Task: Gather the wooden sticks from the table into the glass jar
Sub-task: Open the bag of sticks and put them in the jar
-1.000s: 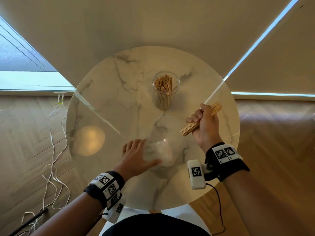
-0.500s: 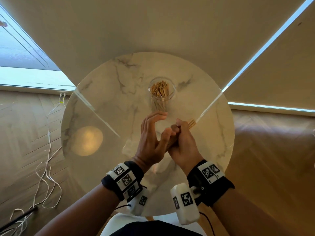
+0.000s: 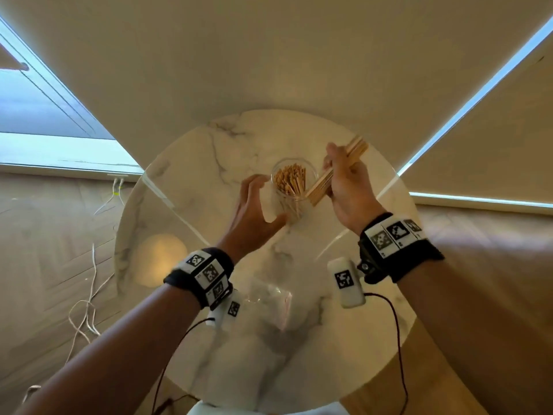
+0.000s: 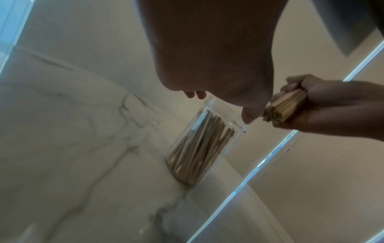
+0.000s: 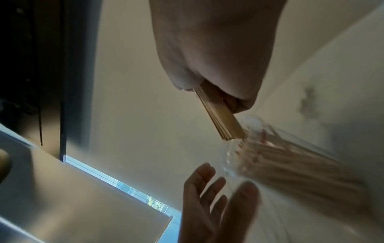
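Observation:
A clear glass jar with several wooden sticks standing in it sits upright near the middle of the round marble table. My right hand grips a bundle of wooden sticks, slanted, its lower end just above the jar's right rim. My left hand is spread open just left of the jar, fingers and thumb on either side of it, apart from the glass.
A crumpled clear plastic bag lies on the table near me, between my wrists. White cables trail over the wooden floor on the left. Window blinds hang close behind the table's far edge.
Both hands have moved from in front of me, where they met on the bundle, forward to the jar. My left hand let go of the bundle and opened beside the jar.

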A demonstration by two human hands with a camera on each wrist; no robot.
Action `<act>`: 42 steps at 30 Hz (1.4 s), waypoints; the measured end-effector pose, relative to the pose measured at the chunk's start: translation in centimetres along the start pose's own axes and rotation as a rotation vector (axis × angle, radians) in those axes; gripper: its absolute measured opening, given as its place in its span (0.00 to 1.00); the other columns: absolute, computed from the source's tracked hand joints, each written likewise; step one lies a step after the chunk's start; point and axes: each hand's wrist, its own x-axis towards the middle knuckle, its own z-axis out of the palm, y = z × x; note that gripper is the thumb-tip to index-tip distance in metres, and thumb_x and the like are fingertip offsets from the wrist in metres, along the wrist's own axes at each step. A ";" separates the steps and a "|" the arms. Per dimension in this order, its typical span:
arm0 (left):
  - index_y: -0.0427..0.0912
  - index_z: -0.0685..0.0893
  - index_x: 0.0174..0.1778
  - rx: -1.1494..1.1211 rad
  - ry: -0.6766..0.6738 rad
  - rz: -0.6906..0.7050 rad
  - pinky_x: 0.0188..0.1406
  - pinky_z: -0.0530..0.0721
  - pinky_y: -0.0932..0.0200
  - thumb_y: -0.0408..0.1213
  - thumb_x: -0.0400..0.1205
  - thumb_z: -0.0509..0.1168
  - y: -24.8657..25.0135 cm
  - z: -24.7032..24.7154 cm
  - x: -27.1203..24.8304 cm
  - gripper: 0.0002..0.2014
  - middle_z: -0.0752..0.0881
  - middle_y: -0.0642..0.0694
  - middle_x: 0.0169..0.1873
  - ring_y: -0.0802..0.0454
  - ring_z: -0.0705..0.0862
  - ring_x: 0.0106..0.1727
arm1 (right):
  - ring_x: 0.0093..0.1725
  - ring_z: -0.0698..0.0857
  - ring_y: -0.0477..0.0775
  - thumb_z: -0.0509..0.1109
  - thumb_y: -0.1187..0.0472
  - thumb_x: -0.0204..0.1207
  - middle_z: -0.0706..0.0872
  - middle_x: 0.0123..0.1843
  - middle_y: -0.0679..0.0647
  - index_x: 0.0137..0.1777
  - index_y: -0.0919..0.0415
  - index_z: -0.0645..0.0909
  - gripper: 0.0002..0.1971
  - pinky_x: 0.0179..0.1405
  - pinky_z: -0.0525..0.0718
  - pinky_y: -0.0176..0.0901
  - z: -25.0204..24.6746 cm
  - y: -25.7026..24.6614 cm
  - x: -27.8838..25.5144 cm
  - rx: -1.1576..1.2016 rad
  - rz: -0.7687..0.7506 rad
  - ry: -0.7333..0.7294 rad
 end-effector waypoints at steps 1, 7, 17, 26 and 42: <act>0.35 0.66 0.80 0.035 -0.030 0.002 0.78 0.73 0.54 0.55 0.71 0.81 -0.3 -0.1 1.2 0.49 0.69 0.40 0.76 0.44 0.72 0.75 | 0.26 0.71 0.46 0.68 0.51 0.84 0.73 0.27 0.47 0.32 0.52 0.74 0.18 0.29 0.71 0.43 0.7 -0.6 1.0 -0.045 -0.072 0.007; 0.42 0.53 0.89 0.042 -0.290 -0.121 0.85 0.63 0.49 0.60 0.65 0.85 -0.2 0.0 5.9 0.65 0.61 0.42 0.87 0.45 0.61 0.86 | 0.35 0.82 0.51 0.69 0.46 0.84 0.85 0.36 0.54 0.40 0.61 0.81 0.18 0.39 0.81 0.47 3.1 -0.1 4.2 -0.594 -0.268 -0.165; 0.42 0.64 0.85 -0.028 -0.302 -0.080 0.76 0.75 0.54 0.52 0.63 0.88 -1.2 -0.5 6.9 0.58 0.73 0.45 0.80 0.48 0.73 0.80 | 0.45 0.89 0.53 0.82 0.50 0.71 0.92 0.44 0.52 0.47 0.53 0.90 0.10 0.47 0.86 0.52 2.7 -2.1 5.7 -1.286 -0.111 -0.637; 0.45 0.64 0.85 -0.051 -0.281 -0.087 0.70 0.80 0.55 0.54 0.60 0.89 -1.8 -0.2 6.7 0.60 0.75 0.46 0.78 0.50 0.77 0.76 | 0.55 0.87 0.46 0.84 0.51 0.70 0.89 0.58 0.45 0.65 0.49 0.88 0.23 0.58 0.85 0.46 2.6 -3.8 7.1 -1.363 -0.129 -0.675; 0.44 0.66 0.83 -0.058 -0.266 -0.067 0.72 0.83 0.44 0.53 0.61 0.89 -1.9 0.3 6.6 0.58 0.75 0.45 0.77 0.47 0.78 0.76 | 0.45 0.88 0.52 0.75 0.68 0.74 0.91 0.50 0.51 0.49 0.55 0.93 0.09 0.47 0.88 0.48 3.7 -1.7 6.4 -1.477 -0.302 -0.836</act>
